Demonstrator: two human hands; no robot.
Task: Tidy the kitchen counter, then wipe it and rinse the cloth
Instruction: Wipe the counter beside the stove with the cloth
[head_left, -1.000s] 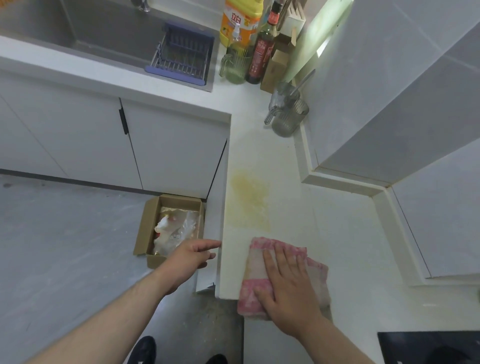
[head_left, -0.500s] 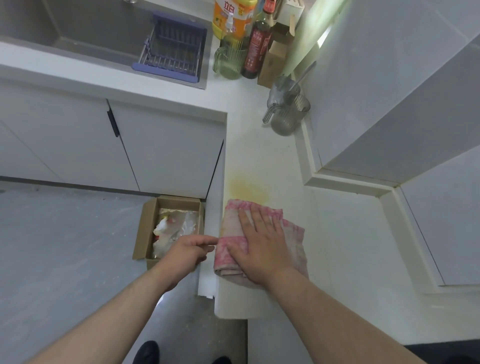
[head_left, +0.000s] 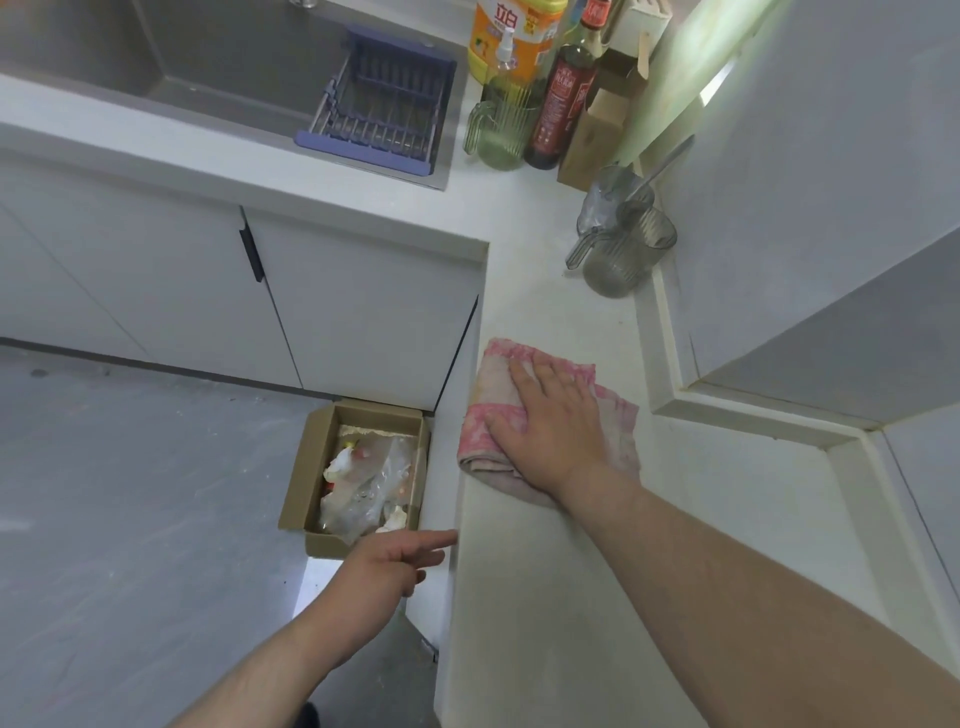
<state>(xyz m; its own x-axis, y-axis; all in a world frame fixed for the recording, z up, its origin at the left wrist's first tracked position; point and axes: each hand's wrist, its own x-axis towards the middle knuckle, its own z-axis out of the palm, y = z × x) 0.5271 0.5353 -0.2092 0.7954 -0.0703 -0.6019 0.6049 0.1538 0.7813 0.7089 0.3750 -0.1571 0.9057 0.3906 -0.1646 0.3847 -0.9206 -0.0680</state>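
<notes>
A folded pink and white cloth (head_left: 498, 415) lies on the white counter (head_left: 561, 597) near its left edge. My right hand (head_left: 553, 423) presses flat on the cloth with straight, spread fingers. My left hand (head_left: 395, 564) hovers off the counter's left edge, fingers relaxed, index fingertip close to the edge, holding nothing. The steel sink (head_left: 218, 62) sits at the far left of the back counter, with a blue draining rack (head_left: 382, 104) across its right end.
Two grey glass jugs (head_left: 618, 249) with a spoon stand by the wall. A green jug (head_left: 498, 130), a dark sauce bottle (head_left: 561, 104), a yellow oil bottle (head_left: 514, 36) and a brown box (head_left: 592, 140) fill the back corner. A cardboard box of rubbish (head_left: 358, 478) sits on the floor.
My right hand has pushed the cloth away from me along the counter, over the yellow stain, which no longer shows. My left hand stayed beside the counter edge.
</notes>
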